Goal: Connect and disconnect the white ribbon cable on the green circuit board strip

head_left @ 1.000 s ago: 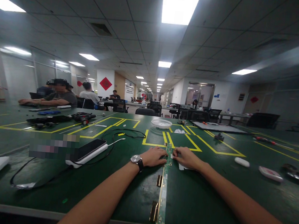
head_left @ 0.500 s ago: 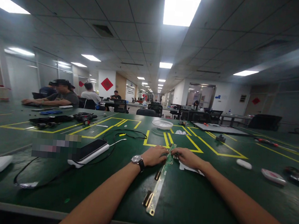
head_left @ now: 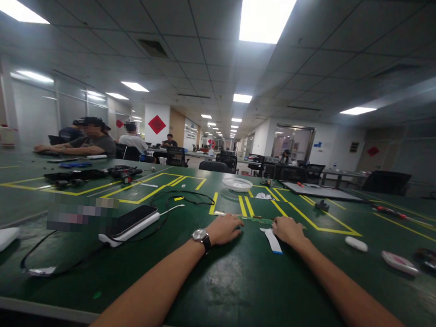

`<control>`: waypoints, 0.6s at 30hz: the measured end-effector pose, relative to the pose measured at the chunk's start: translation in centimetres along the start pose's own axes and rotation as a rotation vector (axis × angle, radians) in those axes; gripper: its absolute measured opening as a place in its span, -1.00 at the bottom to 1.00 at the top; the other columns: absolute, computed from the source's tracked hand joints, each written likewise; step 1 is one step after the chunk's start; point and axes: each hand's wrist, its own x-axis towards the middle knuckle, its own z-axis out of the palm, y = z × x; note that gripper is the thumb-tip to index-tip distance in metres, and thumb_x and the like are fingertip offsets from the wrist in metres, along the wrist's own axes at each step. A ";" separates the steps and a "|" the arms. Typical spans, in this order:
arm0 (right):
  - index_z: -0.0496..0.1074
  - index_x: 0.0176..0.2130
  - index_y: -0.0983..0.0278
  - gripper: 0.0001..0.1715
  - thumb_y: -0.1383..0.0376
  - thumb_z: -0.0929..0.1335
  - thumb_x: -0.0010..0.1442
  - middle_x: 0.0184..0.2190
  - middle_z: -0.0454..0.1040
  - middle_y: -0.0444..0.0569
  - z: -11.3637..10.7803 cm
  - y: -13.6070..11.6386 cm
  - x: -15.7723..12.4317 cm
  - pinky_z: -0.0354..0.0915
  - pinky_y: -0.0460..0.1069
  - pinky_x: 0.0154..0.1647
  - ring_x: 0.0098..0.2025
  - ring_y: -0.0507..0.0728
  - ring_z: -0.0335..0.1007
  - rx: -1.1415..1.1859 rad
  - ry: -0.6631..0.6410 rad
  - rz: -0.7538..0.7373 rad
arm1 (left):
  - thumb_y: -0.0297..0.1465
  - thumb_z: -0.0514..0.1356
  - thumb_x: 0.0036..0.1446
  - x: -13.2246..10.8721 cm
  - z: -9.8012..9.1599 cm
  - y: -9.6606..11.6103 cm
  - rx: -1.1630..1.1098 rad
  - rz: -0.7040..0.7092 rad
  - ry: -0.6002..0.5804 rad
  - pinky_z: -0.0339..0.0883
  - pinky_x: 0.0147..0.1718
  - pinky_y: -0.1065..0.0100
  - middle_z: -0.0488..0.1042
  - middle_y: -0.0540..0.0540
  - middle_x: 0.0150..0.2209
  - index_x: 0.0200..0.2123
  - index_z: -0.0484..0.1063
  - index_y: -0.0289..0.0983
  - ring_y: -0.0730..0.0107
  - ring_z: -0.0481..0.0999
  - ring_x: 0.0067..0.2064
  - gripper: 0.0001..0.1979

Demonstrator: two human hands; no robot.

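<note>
A long, narrow green circuit board (head_left: 253, 218) lies crosswise on the green table, just beyond my hands. My left hand (head_left: 225, 229) rests by its left part, fingers stretched out and a little apart, with a watch (head_left: 201, 237) on the wrist. At the board's right end, the fingers of my right hand (head_left: 289, 231) are curled in against it and partly hide that end. A white flat ribbon cable (head_left: 273, 241) with a blue tip lies beside my right hand, partly under its fingers.
A white basket (head_left: 237, 184) and crumpled white paper (head_left: 264, 196) sit farther back. On the left are a phone (head_left: 132, 219) on a white box and a black cable (head_left: 163, 214). A white oval case (head_left: 356, 244) and a screwdriver (head_left: 391, 211) lie right. Other people sit at the left and back.
The circuit board has turned from pointing toward me to lying crosswise in front of my hands. My right hand has moved slightly right, and the ribbon cable is now more visible.
</note>
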 end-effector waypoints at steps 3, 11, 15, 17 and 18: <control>0.52 -0.12 0.33 -0.49 0.11 0.14 0.30 -0.03 0.46 0.30 -0.1 -0.5 -0.3 0.25 0.42 -0.05 0.05 0.45 0.36 -0.007 -0.014 0.031 | -0.31 0.07 0.31 0.0 0.0 0.1 0.012 -0.004 -0.018 0.26 0.07 0.09 0.43 -0.15 0.08 0.07 0.39 -0.21 0.09 0.37 0.10 -0.69; 0.40 0.07 0.43 -0.37 0.05 0.09 0.34 0.09 0.36 0.33 0.6 -1.9 -1.2 0.19 0.38 0.05 0.15 0.45 0.24 -0.072 -0.031 0.056 | -0.33 0.07 0.30 0.0 0.3 0.2 0.048 0.005 -0.030 0.26 0.06 0.11 0.42 -0.13 0.09 0.06 0.39 -0.20 0.12 0.36 0.10 -0.70; 0.36 0.11 0.44 -0.34 0.06 0.06 0.35 0.13 0.32 0.35 0.7 -2.0 -1.3 0.17 0.39 0.07 0.18 0.46 0.20 -0.053 -0.068 0.053 | -0.33 0.06 0.30 0.0 0.4 0.3 0.039 0.011 -0.045 0.25 0.07 0.10 0.41 -0.12 0.10 0.07 0.38 -0.19 0.12 0.35 0.10 -0.70; 0.35 0.12 0.45 -0.33 0.06 0.05 0.35 0.14 0.30 0.35 0.7 -1.9 -1.3 0.16 0.40 0.08 0.19 0.46 0.18 -0.038 -0.090 0.044 | -0.32 0.05 0.31 0.0 0.4 0.3 0.037 0.007 -0.051 0.25 0.07 0.09 0.40 -0.12 0.11 0.07 0.37 -0.18 0.12 0.35 0.11 -0.70; 0.34 0.13 0.45 -0.33 0.06 0.04 0.35 0.14 0.29 0.35 0.7 -1.8 -1.3 0.15 0.40 0.08 0.20 0.47 0.17 -0.032 -0.099 0.037 | -0.32 0.05 0.31 0.0 0.4 0.3 0.037 0.005 -0.053 0.25 0.07 0.09 0.40 -0.12 0.11 0.08 0.37 -0.17 0.12 0.35 0.11 -0.70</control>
